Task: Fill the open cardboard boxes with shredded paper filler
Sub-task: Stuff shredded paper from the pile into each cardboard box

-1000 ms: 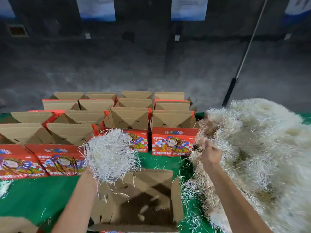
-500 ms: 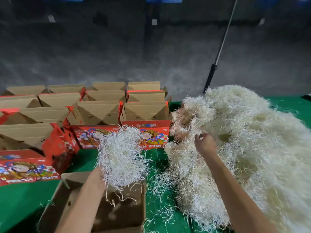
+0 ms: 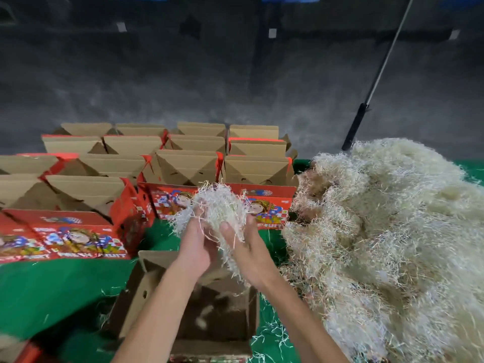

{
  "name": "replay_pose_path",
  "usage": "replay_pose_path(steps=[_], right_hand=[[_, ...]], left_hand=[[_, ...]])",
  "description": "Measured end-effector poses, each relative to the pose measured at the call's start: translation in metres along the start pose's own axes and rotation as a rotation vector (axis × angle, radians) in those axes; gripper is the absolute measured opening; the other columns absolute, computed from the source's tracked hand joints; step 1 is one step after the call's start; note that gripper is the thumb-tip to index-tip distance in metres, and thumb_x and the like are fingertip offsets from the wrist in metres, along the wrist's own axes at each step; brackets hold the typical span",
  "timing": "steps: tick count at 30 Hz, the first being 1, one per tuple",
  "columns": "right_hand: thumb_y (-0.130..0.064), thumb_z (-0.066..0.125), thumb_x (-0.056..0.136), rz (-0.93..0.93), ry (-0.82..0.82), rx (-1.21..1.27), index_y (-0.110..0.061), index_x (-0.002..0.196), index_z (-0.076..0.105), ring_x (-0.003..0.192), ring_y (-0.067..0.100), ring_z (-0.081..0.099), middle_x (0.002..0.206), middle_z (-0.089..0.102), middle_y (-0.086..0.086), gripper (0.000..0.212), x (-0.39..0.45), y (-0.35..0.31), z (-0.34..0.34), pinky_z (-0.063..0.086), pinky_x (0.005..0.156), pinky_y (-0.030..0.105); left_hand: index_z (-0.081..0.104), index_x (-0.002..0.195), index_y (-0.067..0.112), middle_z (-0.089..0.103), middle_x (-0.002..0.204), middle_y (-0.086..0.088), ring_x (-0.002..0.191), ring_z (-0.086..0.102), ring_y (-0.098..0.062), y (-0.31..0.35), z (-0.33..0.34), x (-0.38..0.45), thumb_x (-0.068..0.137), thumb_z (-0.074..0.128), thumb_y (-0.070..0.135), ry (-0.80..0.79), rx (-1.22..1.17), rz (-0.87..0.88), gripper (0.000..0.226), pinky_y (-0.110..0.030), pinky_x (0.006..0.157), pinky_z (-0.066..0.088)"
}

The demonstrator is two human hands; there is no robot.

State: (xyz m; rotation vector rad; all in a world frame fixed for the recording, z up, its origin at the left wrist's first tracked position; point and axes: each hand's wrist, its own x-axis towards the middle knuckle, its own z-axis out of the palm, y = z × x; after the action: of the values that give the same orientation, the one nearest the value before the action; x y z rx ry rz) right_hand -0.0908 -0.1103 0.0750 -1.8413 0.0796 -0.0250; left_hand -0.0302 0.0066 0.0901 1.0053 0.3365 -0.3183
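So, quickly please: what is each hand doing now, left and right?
Left hand: holding the clump of shredded paper.
Right hand: holding the same clump, fingers curled round it.

boxes rear-left | filler pile right | open box seemingly nearest

Bare forearms, seemingly no sleeves.

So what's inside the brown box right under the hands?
The open box looks nearly empty: dark bottom with a few loose shreds. Both hands, left hand and right hand, hold a clump of shredded paper above it, and the arms cover part.
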Motion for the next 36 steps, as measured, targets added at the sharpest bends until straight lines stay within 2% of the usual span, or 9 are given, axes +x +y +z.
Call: replay_pose_path(steps=[3, 5, 8, 13, 16, 21, 25, 33, 36], right_hand=[[-0.078, 0.058, 0.081, -0.045, 0.135, 0.143, -0.033, 0.157, 0.014, 0.122, -0.034, 0.027, 0.133, 0.028, -0.057, 0.099, -0.002, -0.009, 0.04, 0.021, 0.111, 0.006], [-0.062, 0.067, 0.085, 0.006, 0.205, 0.304, -0.028, 0.153, 0.032, 0.127, -0.01, 0.047, 0.142, 0.047, -0.031, 0.084, -0.001, -0.012, 0.051, 0.037, 0.113, 0.026], [-0.054, 0.068, 0.087, 0.064, 0.23, 0.429, -0.022, 0.158, 0.021, 0.126, 0.002, 0.039, 0.147, 0.031, -0.02, 0.091, -0.004, -0.021, 0.057, 0.048, 0.087, 0.012], [-0.055, 0.068, 0.086, 0.029, 0.249, 0.418, -0.018, 0.159, 0.016, 0.107, -0.023, 0.049, 0.118, 0.053, -0.047, 0.097, -0.015, -0.041, 0.066, 0.032, 0.111, 0.035], [-0.068, 0.066, 0.081, 0.044, 0.259, 0.51, -0.015, 0.156, 0.023, 0.117, 0.003, 0.054, 0.12, 0.059, -0.025, 0.102, -0.016, -0.045, 0.075, 0.031, 0.111, 0.038], [-0.07, 0.035, 0.095, 0.021, 0.21, 0.325, -0.032, 0.148, 0.038, 0.128, 0.004, 0.039, 0.136, 0.04, -0.023, 0.066, -0.022, -0.043, 0.097, 0.024, 0.11, 0.029], [-0.068, 0.049, 0.082, -0.06, 0.226, 0.292, -0.043, 0.126, 0.036, 0.11, -0.02, 0.046, 0.123, 0.04, -0.035, 0.052, -0.026, -0.045, 0.101, 0.037, 0.102, 0.021], [-0.053, 0.056, 0.095, 0.245, 0.461, 0.562, -0.024, 0.08, 0.054, 0.075, 0.012, 0.049, 0.12, 0.053, 0.01, 0.033, -0.013, -0.021, 0.099, 0.035, 0.109, 0.05], [-0.021, 0.052, 0.102, 0.149, 0.475, 0.404, -0.026, 0.088, 0.053, 0.077, 0.012, 0.055, 0.082, 0.057, -0.004, 0.015, -0.008, -0.023, 0.111, 0.044, 0.103, 0.059]], left_hand=[[0.066, 0.117, 0.037, 0.073, 0.1, -0.003, 0.097, 0.069, -0.016, 0.007, -0.023, -0.011, 0.077, 0.065, 0.074, -0.173, -0.091, 0.023, 0.055, -0.031, 0.082, 0.053], [0.055, 0.133, 0.041, 0.065, 0.129, 0.001, 0.115, 0.064, -0.009, 0.016, -0.04, -0.018, 0.074, 0.069, 0.074, -0.239, -0.013, 0.053, 0.069, -0.031, 0.091, 0.054], [0.044, 0.144, 0.036, 0.043, 0.147, 0.003, 0.128, 0.051, -0.017, 0.036, -0.076, -0.023, 0.069, 0.081, 0.057, -0.001, 0.096, 0.119, 0.087, -0.042, 0.098, 0.053], [0.061, 0.122, 0.015, 0.063, 0.126, -0.006, 0.099, 0.064, -0.018, 0.057, -0.137, -0.021, 0.081, 0.078, 0.041, 0.337, -0.011, 0.229, 0.051, -0.036, 0.072, 0.059], [0.06, 0.105, 0.028, 0.065, 0.111, 0.005, 0.095, 0.059, -0.011, 0.06, -0.14, -0.026, 0.084, 0.07, 0.057, 0.403, 0.117, 0.377, 0.037, -0.046, 0.099, 0.05], [0.036, 0.148, 0.046, 0.033, 0.159, 0.001, 0.147, 0.028, -0.026, 0.05, -0.114, -0.05, 0.06, 0.064, 0.09, -0.211, 0.147, 0.033, 0.103, -0.06, 0.119, 0.017], [0.004, 0.155, 0.031, 0.029, 0.156, 0.001, 0.147, 0.024, -0.028, 0.015, -0.094, -0.054, 0.043, 0.083, 0.079, -0.094, 0.311, -0.013, 0.145, -0.057, 0.117, 0.02], [0.015, 0.156, 0.027, 0.027, 0.16, -0.001, 0.144, 0.03, -0.027, 0.019, -0.115, -0.044, 0.043, 0.073, 0.083, -0.015, 0.269, 0.081, 0.139, -0.057, 0.115, 0.022], [0.014, 0.155, 0.036, 0.022, 0.162, 0.002, 0.146, 0.027, -0.028, 0.008, -0.111, -0.038, 0.06, 0.078, 0.067, 0.054, 0.233, 0.055, 0.119, -0.061, 0.114, 0.025]])
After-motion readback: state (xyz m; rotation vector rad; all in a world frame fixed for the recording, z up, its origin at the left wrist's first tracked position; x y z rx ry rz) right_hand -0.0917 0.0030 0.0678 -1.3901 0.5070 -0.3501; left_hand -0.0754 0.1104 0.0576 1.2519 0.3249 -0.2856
